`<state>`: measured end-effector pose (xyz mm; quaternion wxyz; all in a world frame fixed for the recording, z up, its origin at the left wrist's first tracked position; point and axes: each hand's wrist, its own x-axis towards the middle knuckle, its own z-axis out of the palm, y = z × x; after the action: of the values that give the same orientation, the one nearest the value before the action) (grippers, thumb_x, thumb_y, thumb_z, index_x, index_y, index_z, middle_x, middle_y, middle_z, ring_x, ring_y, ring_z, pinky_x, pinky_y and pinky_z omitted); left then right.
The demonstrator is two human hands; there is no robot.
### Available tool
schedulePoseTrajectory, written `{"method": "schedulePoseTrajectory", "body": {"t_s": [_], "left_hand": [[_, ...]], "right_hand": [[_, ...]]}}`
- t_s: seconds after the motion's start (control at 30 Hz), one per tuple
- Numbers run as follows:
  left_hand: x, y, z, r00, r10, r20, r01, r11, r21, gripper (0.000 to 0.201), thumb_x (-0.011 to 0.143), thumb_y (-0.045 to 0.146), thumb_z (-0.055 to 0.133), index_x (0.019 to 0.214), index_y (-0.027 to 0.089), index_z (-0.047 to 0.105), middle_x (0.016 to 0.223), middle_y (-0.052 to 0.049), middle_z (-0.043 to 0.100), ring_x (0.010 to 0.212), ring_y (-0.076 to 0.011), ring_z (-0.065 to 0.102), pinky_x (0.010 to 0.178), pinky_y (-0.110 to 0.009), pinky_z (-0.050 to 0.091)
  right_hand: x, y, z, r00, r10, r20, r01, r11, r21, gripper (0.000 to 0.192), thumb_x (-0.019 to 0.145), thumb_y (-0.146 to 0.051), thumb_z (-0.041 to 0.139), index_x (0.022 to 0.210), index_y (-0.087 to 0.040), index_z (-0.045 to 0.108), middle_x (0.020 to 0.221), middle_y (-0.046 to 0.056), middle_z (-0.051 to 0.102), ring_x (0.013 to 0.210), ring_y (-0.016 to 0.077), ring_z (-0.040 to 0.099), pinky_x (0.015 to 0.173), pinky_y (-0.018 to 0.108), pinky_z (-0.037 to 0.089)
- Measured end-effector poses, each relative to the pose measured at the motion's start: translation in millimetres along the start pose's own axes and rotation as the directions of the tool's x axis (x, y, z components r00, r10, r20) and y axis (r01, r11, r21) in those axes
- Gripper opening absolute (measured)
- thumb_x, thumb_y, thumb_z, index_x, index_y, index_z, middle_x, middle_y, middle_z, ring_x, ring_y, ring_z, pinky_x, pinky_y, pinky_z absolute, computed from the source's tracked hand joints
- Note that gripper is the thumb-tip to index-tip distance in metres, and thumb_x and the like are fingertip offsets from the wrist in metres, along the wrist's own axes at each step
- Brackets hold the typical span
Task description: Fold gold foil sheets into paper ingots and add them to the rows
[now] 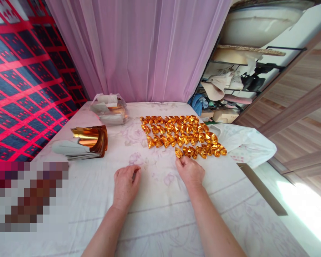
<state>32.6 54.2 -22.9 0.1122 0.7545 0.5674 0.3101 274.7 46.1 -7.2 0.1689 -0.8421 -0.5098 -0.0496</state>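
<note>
My right hand (189, 171) is closed in a pinch at the near side of a folded gold foil paper ingot (178, 152), at the left end of the nearest row. Further rows of the same shiny folded ingots (169, 128) lie just beyond it on the cloth. My left hand (126, 182) rests on the table to the left, fingers loosely curled, thumb apart from the index finger, and nothing visible in it. Left of that hand, a bent stack of gold foil paper sheets (89, 137) stands with white backs partly showing.
A clear plastic bag (109, 109) of more paper sits at the back left of the flowered tablecloth (155, 214). At the right edge lies a white plastic bag (246, 142). A loaded shelf rack (230, 62) stands behind it, and a purple curtain (141, 50) hangs at the back.
</note>
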Motion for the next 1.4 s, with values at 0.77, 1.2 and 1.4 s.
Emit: {"method": "schedulePoseTrajectory", "body": {"t_s": [0.77, 1.2, 1.4], "left_hand": [[1.2, -0.2, -0.2, 0.999, -0.024, 0.028, 0.024, 1.0, 0.008, 0.019, 0.09, 0.028, 0.049, 0.092, 0.023, 0.067, 0.087, -0.003, 0.073, 0.086, -0.0229, 0.067, 0.087, -0.04, 0.042], [0.7, -2.1, 1.6, 0.999, -0.027, 0.032, 0.027, 1.0, -0.008, 0.018, 0.09, 0.027, 0.049, 0.092, 0.023, 0.066, 0.088, -0.002, 0.073, 0.087, -0.0222, 0.066, 0.088, -0.04, 0.04], [0.4, -2.0, 1.7, 0.999, -0.036, 0.034, 0.036, 0.999, -0.012, 0.018, 0.091, 0.028, 0.048, 0.092, 0.023, 0.066, 0.088, -0.002, 0.073, 0.088, -0.0228, 0.066, 0.088, -0.041, 0.04]], "right_hand": [[4.9, 3.6, 8.1, 0.999, -0.029, 0.038, 0.03, 1.0, -0.006, 0.024, 0.09, -0.032, 0.058, 0.072, -0.021, 0.069, 0.071, 0.001, 0.066, 0.063, 0.012, 0.046, 0.056, 0.026, 0.018], [0.9, 7.9, 21.0, 0.874, -0.323, -0.362, 0.342, 0.94, -0.012, 0.027, 0.089, -0.033, 0.056, 0.108, -0.023, 0.072, 0.131, 0.013, 0.056, 0.119, 0.0301, 0.048, 0.094, 0.04, 0.035], [2.1, 5.2, 28.8, 0.909, -0.313, -0.275, 0.306, 0.949, -0.072, 0.029, 0.09, -0.041, 0.058, 0.109, -0.027, 0.073, 0.15, 0.013, 0.041, 0.141, 0.0352, 0.028, 0.105, 0.052, 0.027]]}}
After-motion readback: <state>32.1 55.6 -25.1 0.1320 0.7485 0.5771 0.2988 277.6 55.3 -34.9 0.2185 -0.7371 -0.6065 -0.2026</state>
